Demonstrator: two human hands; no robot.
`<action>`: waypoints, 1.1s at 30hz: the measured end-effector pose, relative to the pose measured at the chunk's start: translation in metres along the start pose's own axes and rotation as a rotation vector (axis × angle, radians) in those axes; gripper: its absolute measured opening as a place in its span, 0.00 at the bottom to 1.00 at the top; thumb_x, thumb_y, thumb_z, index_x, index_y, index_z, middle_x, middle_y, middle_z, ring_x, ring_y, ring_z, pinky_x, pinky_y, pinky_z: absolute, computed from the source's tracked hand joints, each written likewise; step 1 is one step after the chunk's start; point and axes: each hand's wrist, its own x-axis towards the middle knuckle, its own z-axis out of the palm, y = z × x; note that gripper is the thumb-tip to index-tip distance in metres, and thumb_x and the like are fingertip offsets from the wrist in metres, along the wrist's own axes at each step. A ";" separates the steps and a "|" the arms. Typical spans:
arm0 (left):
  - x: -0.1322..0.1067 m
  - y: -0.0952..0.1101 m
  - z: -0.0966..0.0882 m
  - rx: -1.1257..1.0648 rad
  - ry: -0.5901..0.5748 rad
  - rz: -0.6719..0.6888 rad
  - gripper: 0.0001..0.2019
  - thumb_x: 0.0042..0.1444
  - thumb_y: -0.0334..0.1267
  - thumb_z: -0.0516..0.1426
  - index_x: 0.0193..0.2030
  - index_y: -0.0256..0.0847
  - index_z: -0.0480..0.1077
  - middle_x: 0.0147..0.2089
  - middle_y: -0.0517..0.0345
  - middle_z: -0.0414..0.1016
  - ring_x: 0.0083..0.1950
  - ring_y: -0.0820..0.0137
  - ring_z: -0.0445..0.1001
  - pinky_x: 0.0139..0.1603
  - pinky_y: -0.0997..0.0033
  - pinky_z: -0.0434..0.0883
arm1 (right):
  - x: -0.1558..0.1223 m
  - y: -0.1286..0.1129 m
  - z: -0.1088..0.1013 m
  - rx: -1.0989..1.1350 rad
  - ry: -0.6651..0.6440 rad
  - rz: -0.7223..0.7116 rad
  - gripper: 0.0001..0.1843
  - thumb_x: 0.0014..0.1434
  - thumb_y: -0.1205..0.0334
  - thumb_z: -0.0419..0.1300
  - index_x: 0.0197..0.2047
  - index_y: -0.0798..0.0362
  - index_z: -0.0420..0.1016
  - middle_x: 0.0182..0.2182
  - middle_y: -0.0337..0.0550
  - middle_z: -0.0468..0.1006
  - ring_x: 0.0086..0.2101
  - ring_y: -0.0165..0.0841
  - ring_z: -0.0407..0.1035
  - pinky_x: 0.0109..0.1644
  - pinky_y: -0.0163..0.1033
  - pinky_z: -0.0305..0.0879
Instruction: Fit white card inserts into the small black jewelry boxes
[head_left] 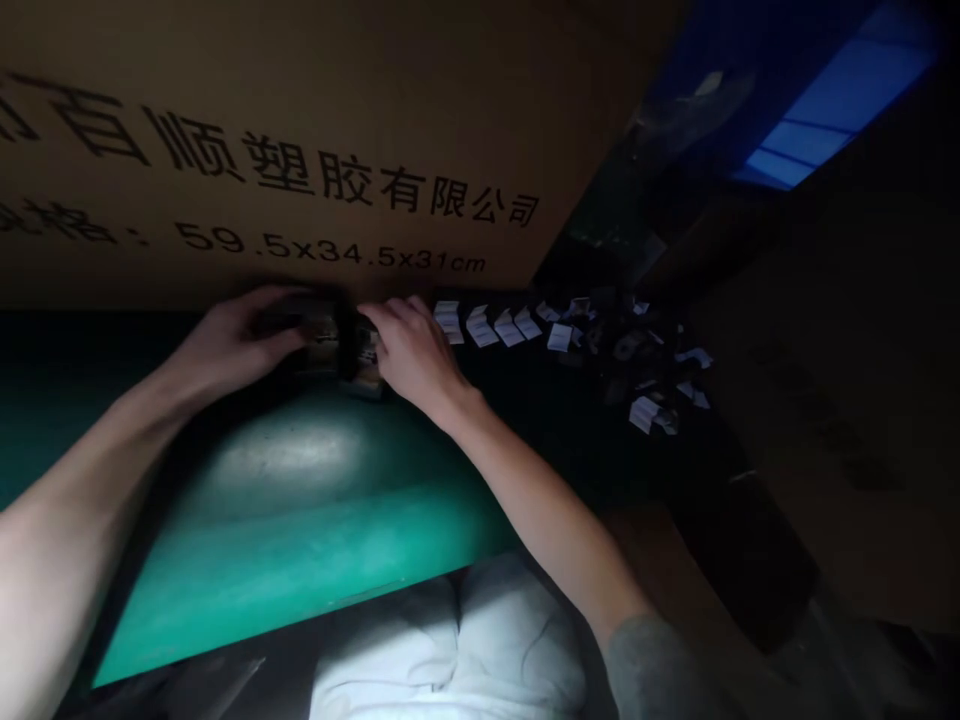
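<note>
My left hand [240, 340] grips the left end of a dark, boxy object [330, 335] at the far edge of the green work mat [300, 520]. My right hand [412, 350] holds its right end, fingers curled over it. The object is too dim and too covered by my fingers to name. A pale, label-like piece [366, 380] shows beneath it. To the right of my right hand, several small folded white papers [510, 328] lie in a loose row on a dark surface [570, 440].
A large cardboard carton [262, 150] printed with black Chinese text and dimensions stands beyond my hands. More white scraps [645, 400] lie scattered further right. A blue-lit panel [825, 130] glows at upper right. A white cloth [450, 640] lies below the mat's near edge.
</note>
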 end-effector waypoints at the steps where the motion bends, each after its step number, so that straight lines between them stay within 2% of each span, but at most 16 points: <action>1: -0.002 0.001 -0.004 0.056 0.014 0.016 0.29 0.54 0.45 0.61 0.63 0.41 0.76 0.57 0.56 0.82 0.58 0.60 0.79 0.68 0.56 0.72 | 0.003 0.000 0.003 0.047 0.016 0.005 0.30 0.64 0.80 0.50 0.65 0.53 0.72 0.57 0.49 0.76 0.62 0.43 0.65 0.69 0.56 0.69; 3: -0.007 0.005 -0.013 0.178 0.116 0.060 0.28 0.54 0.45 0.58 0.61 0.38 0.76 0.56 0.53 0.81 0.56 0.59 0.79 0.66 0.56 0.73 | 0.000 0.003 0.007 0.152 0.057 0.013 0.31 0.64 0.77 0.53 0.68 0.50 0.69 0.64 0.48 0.70 0.66 0.44 0.62 0.72 0.57 0.66; 6: -0.017 0.016 -0.020 0.311 0.363 0.128 0.25 0.58 0.49 0.54 0.54 0.35 0.77 0.48 0.52 0.80 0.51 0.59 0.79 0.61 0.57 0.74 | -0.023 0.010 0.007 0.272 0.098 0.017 0.33 0.67 0.72 0.55 0.73 0.43 0.61 0.74 0.46 0.55 0.72 0.45 0.54 0.74 0.57 0.64; 7: -0.021 0.019 -0.020 0.343 0.369 0.151 0.24 0.59 0.51 0.53 0.53 0.36 0.77 0.46 0.53 0.79 0.49 0.60 0.79 0.59 0.58 0.74 | -0.033 0.012 0.007 0.298 0.100 0.017 0.34 0.68 0.71 0.55 0.74 0.42 0.59 0.75 0.46 0.52 0.73 0.44 0.54 0.74 0.56 0.65; 9: -0.029 0.023 -0.013 0.411 0.218 0.265 0.25 0.62 0.54 0.51 0.52 0.38 0.77 0.46 0.52 0.79 0.49 0.59 0.78 0.57 0.60 0.74 | -0.051 0.016 0.006 0.337 0.092 0.021 0.33 0.70 0.68 0.54 0.75 0.41 0.57 0.75 0.47 0.52 0.71 0.42 0.58 0.71 0.52 0.69; 11: -0.036 0.023 -0.001 0.503 0.017 0.400 0.27 0.67 0.56 0.48 0.54 0.39 0.78 0.53 0.47 0.78 0.54 0.55 0.77 0.56 0.60 0.74 | -0.064 0.019 0.008 0.351 0.069 0.023 0.30 0.71 0.67 0.54 0.73 0.42 0.61 0.73 0.48 0.57 0.67 0.40 0.64 0.69 0.49 0.72; 13: -0.042 0.020 0.011 0.600 -0.051 0.463 0.28 0.70 0.56 0.46 0.57 0.40 0.78 0.52 0.44 0.77 0.52 0.55 0.76 0.52 0.60 0.73 | -0.072 0.020 0.012 0.342 0.040 0.008 0.27 0.71 0.65 0.54 0.71 0.45 0.64 0.70 0.49 0.63 0.65 0.39 0.67 0.70 0.47 0.71; 17: -0.046 0.015 0.023 0.644 0.006 0.529 0.28 0.73 0.54 0.45 0.58 0.39 0.79 0.49 0.44 0.77 0.49 0.56 0.75 0.49 0.61 0.72 | -0.075 0.020 0.017 0.301 0.025 -0.026 0.25 0.72 0.64 0.53 0.70 0.51 0.67 0.67 0.51 0.67 0.64 0.38 0.68 0.71 0.44 0.69; 21: -0.044 0.004 0.022 0.638 0.001 0.575 0.26 0.73 0.53 0.48 0.48 0.40 0.84 0.46 0.45 0.78 0.45 0.56 0.76 0.46 0.60 0.71 | -0.074 0.021 0.018 0.255 -0.001 -0.026 0.23 0.70 0.66 0.54 0.66 0.49 0.71 0.64 0.50 0.71 0.63 0.39 0.69 0.71 0.47 0.69; 24: -0.045 -0.005 0.018 0.561 0.014 0.522 0.24 0.71 0.52 0.50 0.45 0.41 0.84 0.47 0.45 0.79 0.44 0.57 0.78 0.45 0.62 0.73 | -0.077 0.020 0.019 0.269 0.007 -0.031 0.21 0.70 0.66 0.55 0.64 0.46 0.73 0.61 0.47 0.74 0.62 0.37 0.70 0.69 0.48 0.70; 27: -0.047 -0.006 0.017 0.487 0.001 0.443 0.24 0.71 0.52 0.50 0.45 0.41 0.84 0.47 0.44 0.80 0.45 0.57 0.80 0.46 0.63 0.74 | -0.082 0.017 0.020 0.258 0.021 -0.040 0.16 0.70 0.66 0.56 0.57 0.48 0.78 0.57 0.48 0.78 0.58 0.39 0.72 0.66 0.48 0.72; 30: -0.049 -0.002 0.020 0.486 0.013 0.405 0.23 0.70 0.52 0.51 0.43 0.41 0.84 0.47 0.43 0.82 0.46 0.56 0.80 0.48 0.60 0.75 | -0.087 0.017 0.022 0.258 0.033 -0.058 0.13 0.69 0.66 0.56 0.51 0.52 0.81 0.55 0.51 0.79 0.58 0.41 0.72 0.64 0.49 0.73; 33: -0.051 0.000 0.023 0.517 0.033 0.374 0.23 0.71 0.51 0.50 0.42 0.43 0.84 0.46 0.44 0.82 0.46 0.55 0.80 0.48 0.59 0.75 | -0.087 0.019 0.023 0.319 0.059 -0.048 0.11 0.68 0.67 0.57 0.47 0.52 0.82 0.53 0.50 0.81 0.58 0.40 0.73 0.63 0.49 0.75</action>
